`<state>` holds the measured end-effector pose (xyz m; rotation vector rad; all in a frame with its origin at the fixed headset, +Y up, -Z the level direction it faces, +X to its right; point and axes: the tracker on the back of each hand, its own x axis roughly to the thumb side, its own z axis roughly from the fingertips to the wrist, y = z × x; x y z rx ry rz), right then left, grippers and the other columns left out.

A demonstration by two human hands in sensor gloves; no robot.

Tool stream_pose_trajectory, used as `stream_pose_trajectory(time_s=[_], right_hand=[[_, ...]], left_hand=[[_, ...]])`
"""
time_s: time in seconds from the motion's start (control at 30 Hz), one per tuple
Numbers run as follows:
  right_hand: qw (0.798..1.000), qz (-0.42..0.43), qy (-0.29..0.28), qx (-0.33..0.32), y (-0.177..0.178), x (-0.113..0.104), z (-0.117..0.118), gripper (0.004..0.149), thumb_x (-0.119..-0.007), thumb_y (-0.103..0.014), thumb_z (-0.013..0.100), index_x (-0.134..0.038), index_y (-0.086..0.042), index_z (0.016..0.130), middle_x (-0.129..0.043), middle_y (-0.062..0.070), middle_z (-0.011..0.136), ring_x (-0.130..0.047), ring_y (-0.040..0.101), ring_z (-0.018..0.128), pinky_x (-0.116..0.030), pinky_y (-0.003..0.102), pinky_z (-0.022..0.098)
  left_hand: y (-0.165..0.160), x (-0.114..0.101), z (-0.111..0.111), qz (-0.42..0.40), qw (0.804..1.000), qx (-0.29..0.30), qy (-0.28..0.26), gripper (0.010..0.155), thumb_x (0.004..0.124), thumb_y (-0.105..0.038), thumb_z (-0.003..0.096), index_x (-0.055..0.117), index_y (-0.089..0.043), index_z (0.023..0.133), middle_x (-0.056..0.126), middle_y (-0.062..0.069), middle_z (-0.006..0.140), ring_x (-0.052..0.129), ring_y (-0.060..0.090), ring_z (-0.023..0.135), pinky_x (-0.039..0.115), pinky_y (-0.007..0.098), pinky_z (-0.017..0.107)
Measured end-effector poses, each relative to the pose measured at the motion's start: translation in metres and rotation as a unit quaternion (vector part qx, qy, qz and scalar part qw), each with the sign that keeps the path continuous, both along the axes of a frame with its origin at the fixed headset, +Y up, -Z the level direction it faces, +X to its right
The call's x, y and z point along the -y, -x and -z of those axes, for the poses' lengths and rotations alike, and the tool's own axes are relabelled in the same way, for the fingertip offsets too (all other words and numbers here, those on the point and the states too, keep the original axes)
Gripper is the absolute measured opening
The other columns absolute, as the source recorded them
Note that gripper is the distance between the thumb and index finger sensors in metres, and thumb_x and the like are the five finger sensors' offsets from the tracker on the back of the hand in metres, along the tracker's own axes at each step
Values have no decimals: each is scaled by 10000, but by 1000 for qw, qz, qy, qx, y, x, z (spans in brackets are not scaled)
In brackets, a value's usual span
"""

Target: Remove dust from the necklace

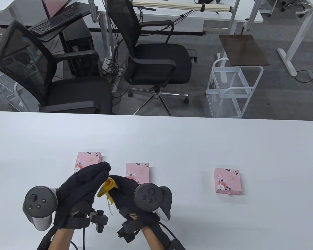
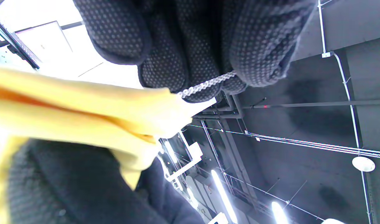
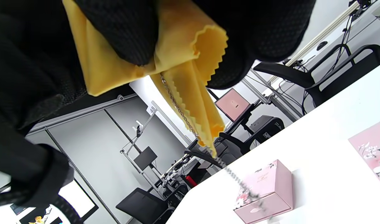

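Both gloved hands meet above the near part of the white table [image 1: 172, 140]. My left hand [image 1: 87, 179] pinches a thin silver necklace chain [image 2: 205, 85] between its fingertips. My right hand [image 1: 122, 186] grips a folded yellow cloth [image 1: 107, 188] wrapped around the chain. The chain's free end [image 1: 110, 207] hangs below the cloth between the hands. In the right wrist view the chain [image 3: 180, 113] runs out of the yellow cloth [image 3: 190, 71] and dangles toward the table. In the left wrist view the cloth [image 2: 84, 109] lies against the chain.
Three pink floral boxes lie on the table: one [image 1: 90, 160] behind my left hand, one [image 1: 137, 172] behind my right hand, one [image 1: 227, 181] to the right. Black office chairs [image 1: 156, 57] and a white wire cart [image 1: 232, 88] stand beyond the far edge.
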<state>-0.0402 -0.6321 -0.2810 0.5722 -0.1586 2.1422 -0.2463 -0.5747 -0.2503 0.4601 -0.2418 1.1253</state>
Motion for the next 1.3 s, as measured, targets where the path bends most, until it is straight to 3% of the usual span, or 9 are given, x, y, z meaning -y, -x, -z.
stream_pose_trajectory(time_s=[0.23,0.43,0.6,0.9,1.03,1.2,1.3], right_hand=[[1000,-13,-8,14,1,-1,-3,374,-838,-398,626,-815,-142,898,-932,151,797,-927,395,635,-761,537,550],[999,-24,-35,31,3,-1,-5,349,-826,-356,636,-812,-164,926,-932,168,807,-937,381,620,-775,521,539],[999,-10,-25,19,5,-1,-5,367,-841,-293,624,-780,-176,966,-936,155,788,-939,359,594,-779,512,533],[1000,-21,-12,0,6,-2,-6,382,-890,-341,585,-825,-152,911,-952,117,744,-938,352,582,-774,517,535],[999,-30,-14,1,7,-1,-7,364,-858,-372,600,-837,-159,894,-957,117,735,-938,358,578,-771,521,534],[999,-40,-8,-11,9,-2,-6,359,-849,-290,613,-800,-164,946,-927,148,813,-921,383,632,-755,535,553],[999,-46,1,-6,7,-1,-5,362,-851,-302,614,-802,-158,942,-930,144,799,-920,379,627,-755,534,553]], left_hand=[[0,1,0,1,1000,-1,-1,341,922,-445,515,953,-306,825,1038,-8,832,981,201,756,844,432,545],[0,1,0,-2,1000,5,1,341,921,-443,516,954,-304,825,1039,-5,829,984,203,753,844,431,544],[0,1,1,-7,1000,8,3,342,921,-445,515,952,-306,826,1039,-7,830,984,203,753,844,432,545],[1,2,2,-13,1000,11,10,341,921,-444,516,953,-305,825,1039,-5,830,983,202,754,843,433,545],[2,1,1,-16,1000,12,6,340,921,-444,516,953,-306,825,1040,-7,829,983,201,753,845,430,545],[3,0,1,-17,1000,10,6,340,922,-443,515,954,-305,824,1040,-7,829,984,200,752,845,431,544],[3,1,1,-15,1000,8,6,339,923,-442,514,956,-305,822,1041,-8,827,985,198,752,846,429,544]])
